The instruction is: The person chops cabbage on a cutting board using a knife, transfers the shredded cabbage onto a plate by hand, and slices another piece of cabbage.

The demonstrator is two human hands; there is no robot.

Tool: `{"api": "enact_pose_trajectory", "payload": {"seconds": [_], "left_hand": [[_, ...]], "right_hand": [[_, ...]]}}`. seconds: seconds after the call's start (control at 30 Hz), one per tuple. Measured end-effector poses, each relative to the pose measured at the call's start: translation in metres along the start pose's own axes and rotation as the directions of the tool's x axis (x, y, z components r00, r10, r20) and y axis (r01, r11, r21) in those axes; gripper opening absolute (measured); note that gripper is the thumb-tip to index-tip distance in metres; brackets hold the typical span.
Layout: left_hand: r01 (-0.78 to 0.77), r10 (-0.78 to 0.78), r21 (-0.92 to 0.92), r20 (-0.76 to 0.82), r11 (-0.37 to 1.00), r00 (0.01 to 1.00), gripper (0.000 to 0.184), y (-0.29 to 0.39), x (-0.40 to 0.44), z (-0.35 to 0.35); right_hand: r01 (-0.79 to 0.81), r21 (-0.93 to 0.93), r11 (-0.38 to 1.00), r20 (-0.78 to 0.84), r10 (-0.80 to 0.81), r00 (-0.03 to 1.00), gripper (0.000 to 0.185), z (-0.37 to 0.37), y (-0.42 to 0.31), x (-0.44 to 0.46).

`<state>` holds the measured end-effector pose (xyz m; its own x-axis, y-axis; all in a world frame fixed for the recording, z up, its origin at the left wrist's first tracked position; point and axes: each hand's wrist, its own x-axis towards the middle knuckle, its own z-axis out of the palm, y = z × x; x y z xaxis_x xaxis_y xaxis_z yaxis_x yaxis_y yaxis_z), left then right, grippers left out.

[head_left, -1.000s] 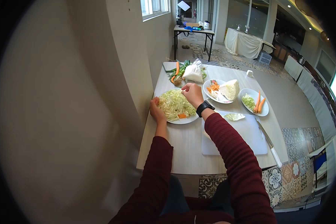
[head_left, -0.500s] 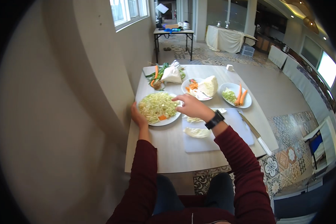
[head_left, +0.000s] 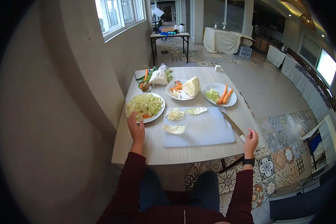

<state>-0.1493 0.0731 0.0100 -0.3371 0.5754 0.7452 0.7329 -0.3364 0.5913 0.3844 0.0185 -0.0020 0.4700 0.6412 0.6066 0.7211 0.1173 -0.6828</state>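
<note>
My left hand [head_left: 136,130] is open at the near edge of a white plate [head_left: 161,110] heaped with shredded cabbage [head_left: 145,103], its fingertips at the rim. A bit of carrot shows in the heap. On the right, my right hand [head_left: 251,140] is beside the white handle of a kitchen knife [head_left: 232,124], its fingers loosely bent and apart; it hides the handle's end. The knife lies along the right edge of a white cutting board [head_left: 209,130]. Shredded cabbage [head_left: 175,114] and two cabbage leaf pieces, one a curved leaf [head_left: 174,128], rest on the board.
Behind the board, a plate holds a cabbage wedge [head_left: 191,87] and carrot pieces [head_left: 177,86]. Another plate [head_left: 232,100] carries two carrots [head_left: 226,95] and chopped greens. A bag of white contents [head_left: 158,77] sits among vegetables at the back left. A wall [head_left: 97,74] runs close on the left.
My right hand has left the shredded cabbage and moved right to the knife handle. My left hand has shifted from the plate's left side to its near edge. The camera view has shifted.
</note>
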Motion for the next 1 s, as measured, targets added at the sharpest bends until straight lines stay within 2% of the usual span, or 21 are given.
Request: {"api": "enact_pose_trajectory", "payload": {"seconds": [0.13, 0.2, 0.33, 0.43, 0.63, 0.73, 0.83, 0.93, 1.0], "left_hand": [[-0.062, 0.073, -0.055, 0.225, 0.997, 0.972, 0.039, 0.042, -0.033, -0.007], [-0.118, 0.123, -0.035, 0.314, 0.992, 0.942, 0.038, 0.057, -0.043, -0.007], [-0.036, 0.000, 0.099, 0.339, 0.994, 0.941, 0.040, 0.068, -0.053, 0.007], [-0.025, -0.029, 0.148, 0.351, 0.989, 0.936, 0.042, 0.066, -0.062, 0.018], [0.184, -0.228, 0.175, 0.283, 0.967, 0.931, 0.046, 0.069, -0.074, 0.043], [0.236, -0.248, 0.078, 0.321, 0.969, 0.914, 0.042, 0.074, -0.073, 0.038], [0.259, -0.205, -0.122, 0.342, 0.958, 0.917, 0.045, 0.068, -0.073, 0.034], [0.325, -0.240, -0.193, 0.365, 0.926, 0.899, 0.049, 0.078, -0.070, 0.027], [0.241, -0.166, -0.192, 0.342, 0.951, 0.925, 0.047, 0.076, -0.073, 0.029]], "right_hand": [[0.188, -0.257, 0.948, 0.102, -0.167, 0.981, 0.024, -0.014, 0.004, -0.014], [0.190, -0.328, 0.925, 0.144, -0.150, 0.978, 0.027, -0.014, -0.002, -0.016], [0.235, -0.354, 0.905, 0.171, -0.184, 0.968, 0.034, -0.014, 0.001, -0.017], [0.214, -0.356, 0.910, 0.162, -0.166, 0.973, 0.037, -0.013, 0.003, -0.017], [0.175, -0.380, 0.908, 0.124, -0.137, 0.983, 0.030, -0.013, 0.003, -0.017], [0.196, -0.366, 0.910, 0.138, -0.156, 0.978, 0.027, -0.013, 0.010, -0.017], [0.213, -0.347, 0.913, 0.153, -0.169, 0.974, 0.028, -0.017, 0.009, -0.019], [0.249, -0.334, 0.909, 0.189, -0.194, 0.963, 0.028, -0.017, 0.016, -0.021], [0.284, -0.331, 0.900, 0.223, -0.218, 0.950, 0.028, -0.020, 0.015, -0.021]]}}
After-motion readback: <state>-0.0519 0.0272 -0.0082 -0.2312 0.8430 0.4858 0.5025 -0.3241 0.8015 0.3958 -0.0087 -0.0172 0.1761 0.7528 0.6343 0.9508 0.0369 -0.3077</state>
